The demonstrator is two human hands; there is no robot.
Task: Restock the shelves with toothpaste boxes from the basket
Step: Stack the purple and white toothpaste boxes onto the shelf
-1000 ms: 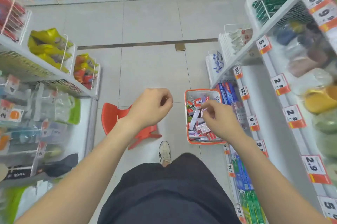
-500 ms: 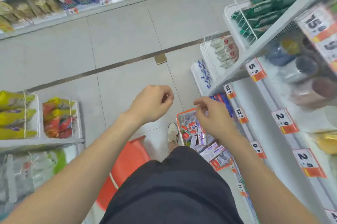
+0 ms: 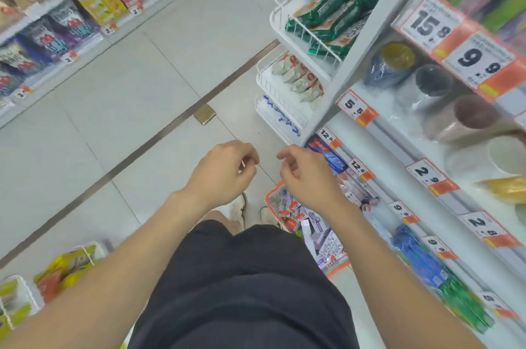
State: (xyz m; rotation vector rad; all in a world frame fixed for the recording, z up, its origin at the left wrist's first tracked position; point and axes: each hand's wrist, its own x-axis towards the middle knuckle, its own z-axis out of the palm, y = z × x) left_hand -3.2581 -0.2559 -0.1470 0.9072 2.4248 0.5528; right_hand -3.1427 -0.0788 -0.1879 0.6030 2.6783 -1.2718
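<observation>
Head view, looking down a shop aisle. Left hand (image 3: 225,173) and right hand (image 3: 308,178) are raised side by side above the floor (image 3: 136,98), close but not touching. Left hand: fingers curled into a loose fist, thumb against the forefinger, nothing visible in the grip. Right hand: fingers likewise curled, thumb and forefinger pointing toward the left hand, nothing visible between them. Basket (image 3: 270,192), orange-rimmed, stands on the floor just beside the foot of the shelf (image 3: 378,135), below the right hand. The right forearm and black shorts (image 3: 242,291) cover part of it. Toothpaste boxes (image 3: 290,210), red, white and purple, lie jumbled inside the basket. Stocked boxes (image 3: 338,163), red and blue, lie on a low tier of the shelf just beyond the right hand. Orange price tags (image 3: 357,108) run along the tier edges. Blue and green cartons (image 3: 432,272) fill a low tier nearer the camera. Cups (image 3: 472,118) in clear wrap occupy a higher tier. Wire racks (image 3: 273,14) on the shelf end hold green packets (image 3: 336,7) above and pale packets (image 3: 299,78) below. A shoe (image 3: 237,206) shows between the left wrist and the basket. A metal strip (image 3: 159,138) crosses the floor diagonally. Blur makes the package print unreadable.
</observation>
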